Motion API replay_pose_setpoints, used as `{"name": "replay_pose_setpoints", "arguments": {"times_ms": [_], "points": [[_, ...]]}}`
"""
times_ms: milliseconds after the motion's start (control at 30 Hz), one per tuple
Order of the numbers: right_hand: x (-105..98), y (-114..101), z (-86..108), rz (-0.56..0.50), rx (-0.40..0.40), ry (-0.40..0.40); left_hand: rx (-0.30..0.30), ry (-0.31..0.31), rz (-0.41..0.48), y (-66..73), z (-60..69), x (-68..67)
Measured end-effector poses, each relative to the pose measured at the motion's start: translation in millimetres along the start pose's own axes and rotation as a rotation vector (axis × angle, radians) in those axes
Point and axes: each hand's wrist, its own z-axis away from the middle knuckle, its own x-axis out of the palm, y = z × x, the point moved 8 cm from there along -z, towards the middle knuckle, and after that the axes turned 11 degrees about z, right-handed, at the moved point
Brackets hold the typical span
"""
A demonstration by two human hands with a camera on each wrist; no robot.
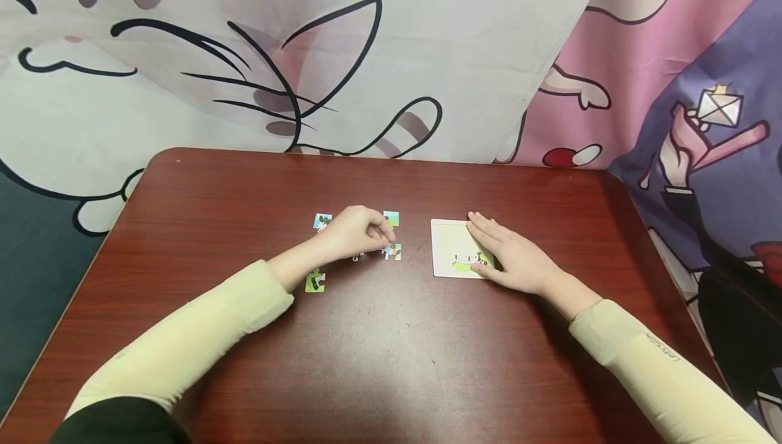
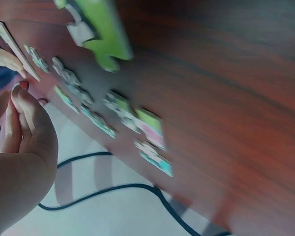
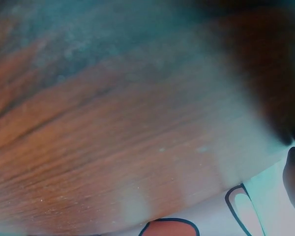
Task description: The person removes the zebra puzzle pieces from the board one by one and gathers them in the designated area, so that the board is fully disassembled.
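Observation:
My left hand (image 1: 351, 233) is raised over a group of jigsaw pieces. Its thumb and fingertips come together in the left wrist view, but whether a piece sits between them is hidden. Around it lie a blue-and-white piece (image 1: 322, 220), a blue-green piece (image 1: 392, 217), a multicoloured piece (image 1: 396, 252) and a green piece (image 1: 315, 282). Part of the group is covered by the hand. With fingers extended, my right hand (image 1: 516, 257) rests on the right side of a square, pale puzzle board (image 1: 444, 240), which has a small printed picture low in its middle.
Everything lies on a reddish-brown wooden table (image 1: 366, 356). A cartoon-printed cloth (image 1: 476, 43) hangs behind the table's far edge. In the left wrist view, a larger-looking green piece (image 2: 105, 34) lies nearest the camera. The right wrist view is mostly blurred tabletop (image 3: 113, 137).

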Motion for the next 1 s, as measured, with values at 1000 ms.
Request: {"name": "replay_pose_setpoints", "arguments": {"times_ms": [1000], "points": [[-0.9, 1.4, 2.6, -0.034, -0.034, -0.035, 0.021, -0.105, -0.026, 46.9, -75.0, 70.2]]}}
